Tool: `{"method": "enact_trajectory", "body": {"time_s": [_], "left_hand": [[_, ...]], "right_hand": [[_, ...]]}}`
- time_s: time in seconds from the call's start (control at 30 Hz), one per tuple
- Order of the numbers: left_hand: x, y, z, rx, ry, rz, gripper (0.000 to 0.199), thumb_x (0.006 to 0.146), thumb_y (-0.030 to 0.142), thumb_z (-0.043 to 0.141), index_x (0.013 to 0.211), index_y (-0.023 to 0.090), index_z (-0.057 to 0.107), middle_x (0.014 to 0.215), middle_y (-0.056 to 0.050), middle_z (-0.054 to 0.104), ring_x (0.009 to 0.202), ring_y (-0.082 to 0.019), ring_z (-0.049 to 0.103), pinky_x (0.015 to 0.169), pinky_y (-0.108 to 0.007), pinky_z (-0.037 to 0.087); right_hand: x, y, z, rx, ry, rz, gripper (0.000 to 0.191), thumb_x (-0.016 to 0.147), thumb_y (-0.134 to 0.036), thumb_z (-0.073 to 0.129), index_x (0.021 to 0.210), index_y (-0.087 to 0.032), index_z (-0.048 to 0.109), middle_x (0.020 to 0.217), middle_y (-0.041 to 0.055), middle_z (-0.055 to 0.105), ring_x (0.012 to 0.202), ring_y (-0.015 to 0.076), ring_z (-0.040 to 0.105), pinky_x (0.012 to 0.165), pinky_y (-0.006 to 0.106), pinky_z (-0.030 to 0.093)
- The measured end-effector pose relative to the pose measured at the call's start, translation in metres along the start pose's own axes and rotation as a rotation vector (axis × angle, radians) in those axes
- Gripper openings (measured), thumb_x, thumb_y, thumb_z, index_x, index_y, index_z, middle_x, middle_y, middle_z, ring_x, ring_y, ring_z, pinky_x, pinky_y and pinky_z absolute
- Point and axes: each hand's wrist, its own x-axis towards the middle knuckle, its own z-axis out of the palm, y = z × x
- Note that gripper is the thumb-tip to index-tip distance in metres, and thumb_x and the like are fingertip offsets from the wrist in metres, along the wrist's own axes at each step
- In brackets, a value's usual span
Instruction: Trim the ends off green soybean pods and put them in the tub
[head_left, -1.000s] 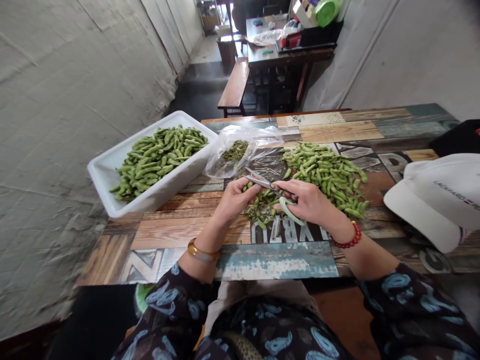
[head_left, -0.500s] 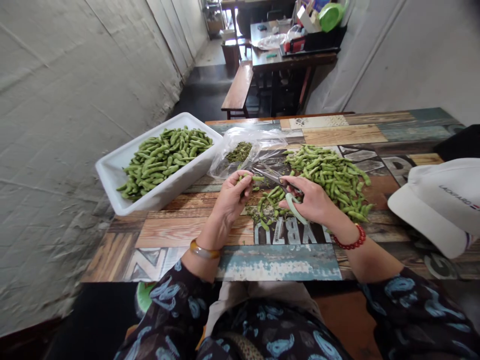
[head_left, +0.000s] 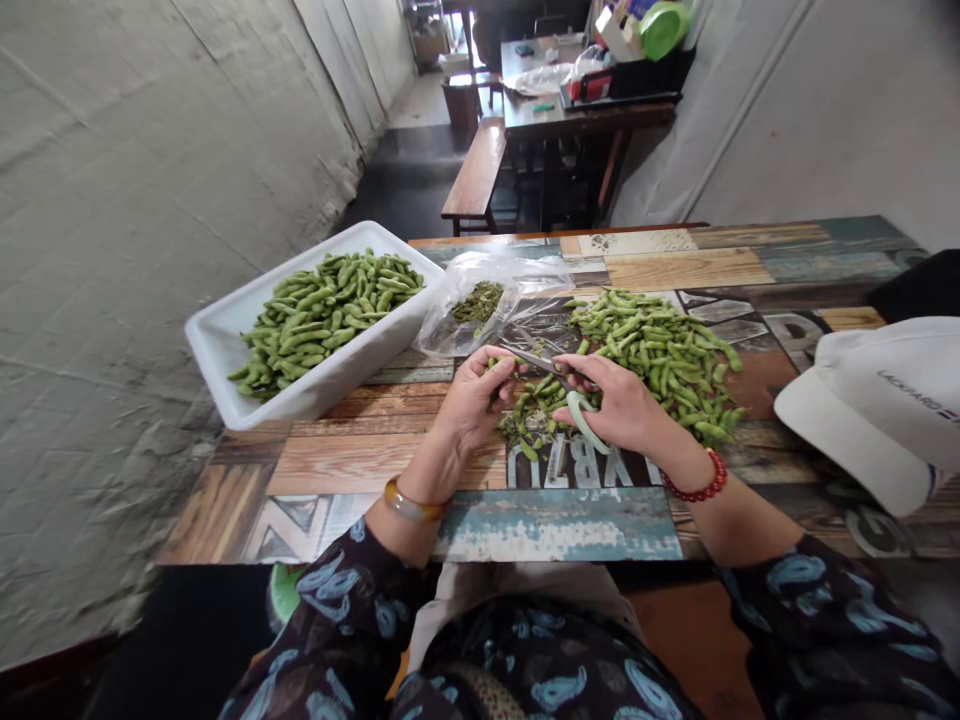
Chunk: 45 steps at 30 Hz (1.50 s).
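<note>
My left hand (head_left: 477, 398) pinches a green bean pod (head_left: 493, 366) at the middle of the table. Fingers of my right hand (head_left: 616, 398) are wrapped round scissors (head_left: 585, 420) with pale green handles, their blades reaching to the fingertips of my left hand. Behind my right hand lies a heap of green pods (head_left: 652, 350), with a smaller scatter of pods and scraps (head_left: 531, 410) between the hands. A white tub (head_left: 360, 372) of pods stands to the left. Beside it a clear plastic bag (head_left: 439, 318) holds dark green trimmings (head_left: 478, 303).
A white cap (head_left: 874, 400) lies on the right of the patterned wooden table (head_left: 360, 462). A rough wall rises on the left. Farther back are a bench (head_left: 480, 170) and another table with a black tray (head_left: 630, 85).
My left hand has moved slightly right, towards the scissors, and the pod in it now shows less. The scissor blades look more closed. The tub appears shifted slightly left in view.
</note>
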Motion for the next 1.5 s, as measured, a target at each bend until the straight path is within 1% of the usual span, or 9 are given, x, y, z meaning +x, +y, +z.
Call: {"method": "enact_trajectory", "body": {"time_s": [0.2,0.67,0.8,0.93,1.07,1.13,1.23,1.37,1.5], "left_hand": [[0.0,-0.001,0.0,-0.019,-0.02,-0.004,0.038,0.066,0.031,0.085,0.08,0.015,0.054,0.073,-0.001,0.067,0.045,-0.001,0.04,0.042,-0.014,0.022],[0.004,0.007,-0.007,-0.116,-0.009,-0.011,0.029,0.069,0.026,0.077,0.083,0.016,0.054,0.078,0.0,0.064,0.051,-0.003,0.044,0.041,-0.014,0.024],[0.006,0.01,-0.012,-0.127,-0.011,-0.009,0.026,0.07,0.029,0.073,0.079,0.018,0.052,0.069,0.004,0.053,0.05,-0.004,0.042,0.041,-0.015,0.025],[0.006,0.008,-0.012,0.195,-0.064,0.017,0.024,0.078,0.036,0.07,0.078,0.018,0.054,0.058,0.006,0.043,0.045,-0.006,0.038,0.043,-0.018,0.024],[0.007,0.002,-0.014,0.77,-0.155,0.173,0.015,0.08,0.03,0.066,0.074,0.015,0.065,0.062,0.001,0.056,0.056,-0.01,0.048,0.055,-0.022,0.034],[0.008,-0.001,-0.016,1.019,-0.151,0.264,0.011,0.077,0.024,0.068,0.069,0.016,0.066,0.066,-0.002,0.062,0.063,-0.013,0.052,0.06,-0.023,0.035],[0.009,-0.006,-0.018,1.273,-0.097,0.293,0.007,0.072,0.021,0.073,0.069,0.017,0.068,0.068,-0.004,0.064,0.064,-0.016,0.052,0.06,-0.026,0.032],[0.009,-0.007,-0.017,1.309,-0.126,0.288,0.005,0.07,0.018,0.073,0.069,0.017,0.068,0.069,-0.004,0.065,0.066,-0.017,0.053,0.061,-0.026,0.033],[0.007,0.002,-0.015,0.962,-0.162,0.272,0.011,0.075,0.023,0.071,0.072,0.016,0.063,0.067,-0.001,0.062,0.063,-0.012,0.051,0.06,-0.023,0.035]], "right_hand": [[0.0,0.004,-0.001,-0.008,0.008,-0.014,0.05,0.081,-0.041,0.075,0.125,-0.022,0.06,0.094,0.0058,0.067,0.078,0.0209,0.063,0.078,0.037,0.056],[-0.002,0.004,0.0,-0.03,0.037,-0.017,0.044,0.084,-0.04,0.072,0.124,-0.021,0.066,0.111,0.0091,0.074,0.097,0.0254,0.072,0.089,0.038,0.058],[0.0,0.004,-0.004,-0.021,0.103,0.056,0.043,0.083,-0.039,0.073,0.122,-0.022,0.068,0.109,0.0085,0.075,0.096,0.0263,0.072,0.087,0.04,0.059],[0.0,0.005,-0.006,-0.02,0.106,0.064,0.044,0.082,-0.04,0.074,0.122,-0.023,0.068,0.11,0.0084,0.075,0.097,0.0266,0.072,0.089,0.041,0.059],[0.0,0.005,-0.005,-0.015,0.085,0.048,0.045,0.081,-0.039,0.074,0.123,-0.023,0.068,0.11,0.0082,0.075,0.097,0.0267,0.072,0.089,0.042,0.059],[0.0,0.005,-0.004,-0.02,0.083,0.048,0.045,0.081,-0.038,0.075,0.123,-0.023,0.068,0.109,0.0084,0.076,0.097,0.0268,0.072,0.088,0.042,0.059],[0.0,0.004,-0.005,-0.026,0.071,0.048,0.046,0.081,-0.037,0.075,0.123,-0.021,0.067,0.11,0.0096,0.075,0.097,0.027,0.072,0.088,0.041,0.059],[0.0,0.003,-0.006,-0.021,0.064,0.048,0.043,0.083,-0.036,0.073,0.123,-0.021,0.067,0.11,0.0093,0.075,0.098,0.027,0.072,0.089,0.041,0.059],[0.0,0.002,-0.006,-0.009,0.083,0.04,0.043,0.083,-0.038,0.073,0.122,-0.021,0.067,0.109,0.009,0.075,0.096,0.0264,0.072,0.087,0.04,0.059]]}}
